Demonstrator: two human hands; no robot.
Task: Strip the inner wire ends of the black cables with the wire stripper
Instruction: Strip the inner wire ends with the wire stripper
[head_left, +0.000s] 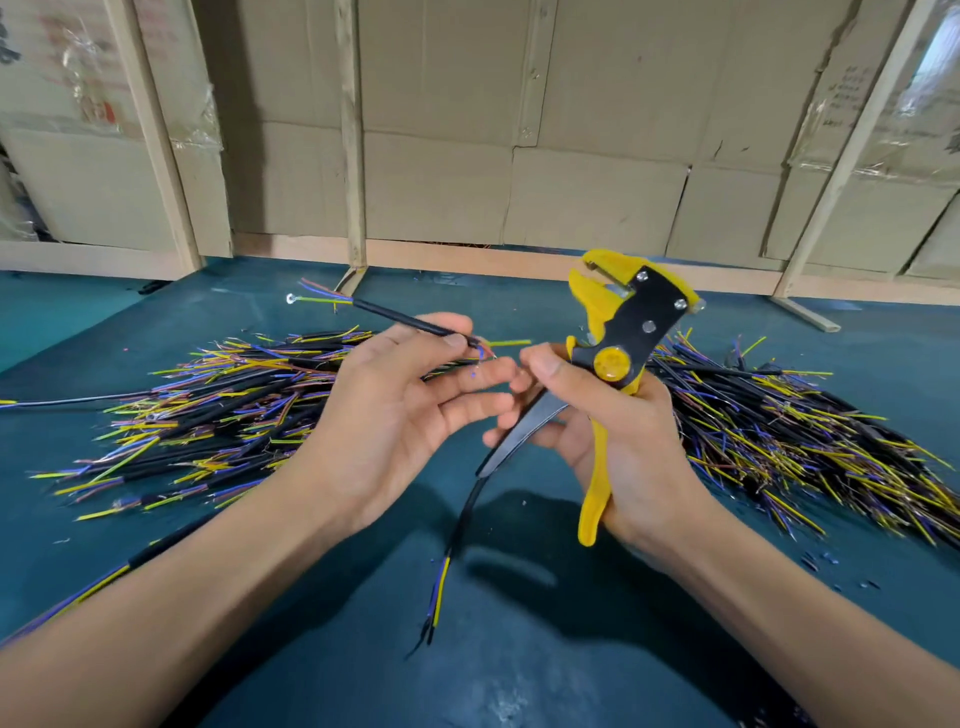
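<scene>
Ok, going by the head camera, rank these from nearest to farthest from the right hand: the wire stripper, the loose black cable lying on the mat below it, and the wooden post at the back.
1. The wire stripper: held in the right hand itself.
2. The loose black cable: on the green mat, just below and left of that hand.
3. The wooden post: far back, left of centre, against the cardboard wall.

No text can be read anywhere. The cardboard box (83, 67) at the upper left carries faded red print under clear tape, too washed out to make out. Another cardboard box (852, 98) at the upper right shows small dark characters in short columns, too blurred to read. The wire stripper (618, 338) bears no legible brand or number.
</scene>
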